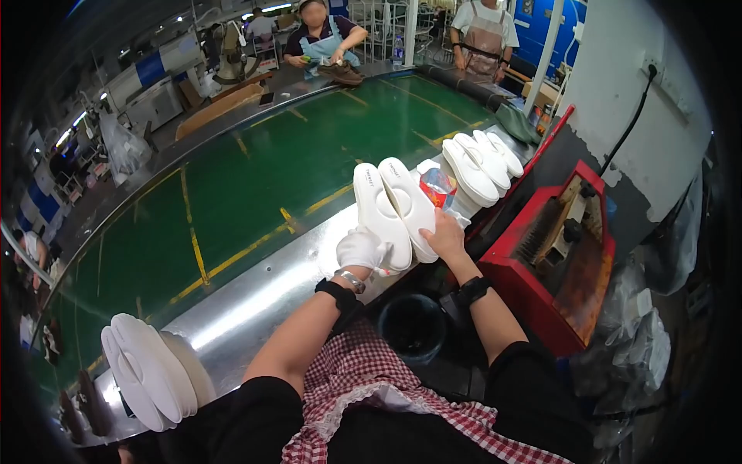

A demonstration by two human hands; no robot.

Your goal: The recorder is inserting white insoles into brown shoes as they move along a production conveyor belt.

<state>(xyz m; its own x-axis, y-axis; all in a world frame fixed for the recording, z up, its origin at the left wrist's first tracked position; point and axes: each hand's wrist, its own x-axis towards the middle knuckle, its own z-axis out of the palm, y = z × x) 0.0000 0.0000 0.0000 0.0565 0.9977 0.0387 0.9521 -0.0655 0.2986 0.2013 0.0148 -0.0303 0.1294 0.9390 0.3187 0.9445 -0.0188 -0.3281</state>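
A pair of white slippers (394,209), toes toward me and dark print at the heels, lies side by side over the metal edge of the green table. My left hand (362,248), in a white glove, closes round the toe part of the left slipper; its fingertips are partly hidden. On the right slipper's outer edge, the thumb of my bare right hand (447,234) presses from above, with the other fingers hidden beside it. Just beyond my right hand sits a small red and blue packet (437,186).
More white slippers (479,166) stand in a row at the far right; another stack (147,371) is at the near left. A red machine with a brush (553,255) is at my right. Below my arms is a dark round bin (412,328). Two people stand across the green table (255,185), one holding a brown shoe (340,73).
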